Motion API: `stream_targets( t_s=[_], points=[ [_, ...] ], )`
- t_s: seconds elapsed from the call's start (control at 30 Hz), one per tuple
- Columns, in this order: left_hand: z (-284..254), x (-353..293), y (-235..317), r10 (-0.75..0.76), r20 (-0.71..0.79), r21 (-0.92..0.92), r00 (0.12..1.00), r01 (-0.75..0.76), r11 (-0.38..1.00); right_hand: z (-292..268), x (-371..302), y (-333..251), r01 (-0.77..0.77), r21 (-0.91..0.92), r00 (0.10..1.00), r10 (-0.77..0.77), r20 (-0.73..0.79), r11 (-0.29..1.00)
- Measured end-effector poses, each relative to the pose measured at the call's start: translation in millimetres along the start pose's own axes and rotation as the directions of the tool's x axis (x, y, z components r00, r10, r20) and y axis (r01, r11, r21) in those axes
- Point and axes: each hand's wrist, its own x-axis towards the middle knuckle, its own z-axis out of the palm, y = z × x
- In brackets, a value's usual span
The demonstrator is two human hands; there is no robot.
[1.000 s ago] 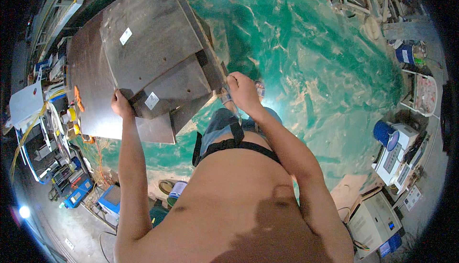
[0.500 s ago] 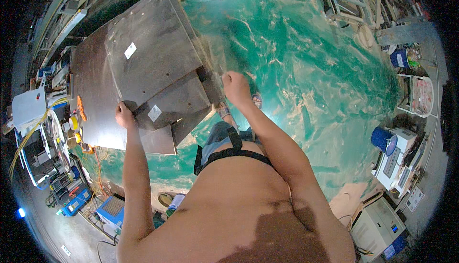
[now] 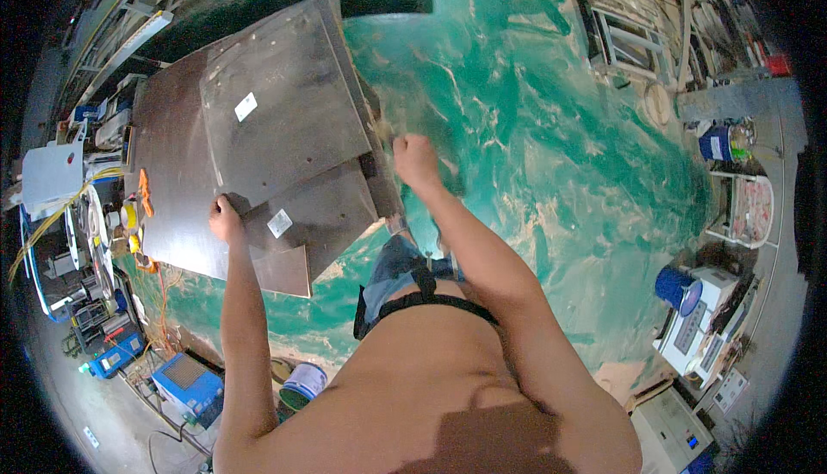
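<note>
Dark brown flat panels lie stacked and askew in front of me, on the left. The top panel point(image 3: 289, 121) bears a small white label. Below it a second panel point(image 3: 327, 202) shows its near part, with another white label. My left hand point(image 3: 226, 218) is closed at the top panel's near left corner, fingers pinching its edge. My right hand point(image 3: 416, 162) is a fist just beyond the stack's right edge, slightly above the floor. Whatever its fingers hold, if anything, is hidden and blurred.
An orange hand tool point(image 3: 145, 194) lies on the wide bottom panel point(image 3: 177, 228). The green floor point(image 3: 517, 215) is smeared with pale dust. A white bucket point(image 3: 303, 383) and blue machine point(image 3: 189, 383) stand near left. At right are a blue bucket point(image 3: 678, 291) and a white-framed chair point(image 3: 748, 211).
The view has shifted, so the panels appear lower. My right hand has moved farther away along the stack's right edge. My left hand stays at the panel corner.
</note>
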Motion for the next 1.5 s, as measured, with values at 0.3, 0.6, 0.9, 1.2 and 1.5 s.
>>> stream_targets(
  t_s=[0.3, 0.6, 0.9, 1.2, 1.5],
  points=[
    [-5, -6, 13, -0.036, 0.026, -0.162, 0.999, 0.04, 0.986, 29, 29, 2, -0.029, -0.238, 0.997, 0.012, -0.071, 0.971],
    [-5, -7, -2, -0.044, 0.007, -0.093, 0.999, 0.045, 0.995, 22, 57, -12, 0.089, -0.098, 0.976, -0.106, -0.188, 0.991],
    [1, -3, -1, -0.03, -0.01, -0.02, 1.0, 0.03, 0.999, 21, 87, -24, 0.005, -0.19, 0.994, -0.025, -0.105, 0.982],
    [-2, -7, -10, 0.0, 0.044, -0.059, 0.999, 0.002, 0.998, 34, 125, -36, 0.035, -0.228, 0.992, -0.062, -0.113, 0.973],
    [3, 33, 64, -0.052, 0.324, 0.117, 0.945, 0.015, 0.993, 11, 168, -58, 0.15, 0.056, 0.984, -0.143, -0.109, 0.987]
  ],
)
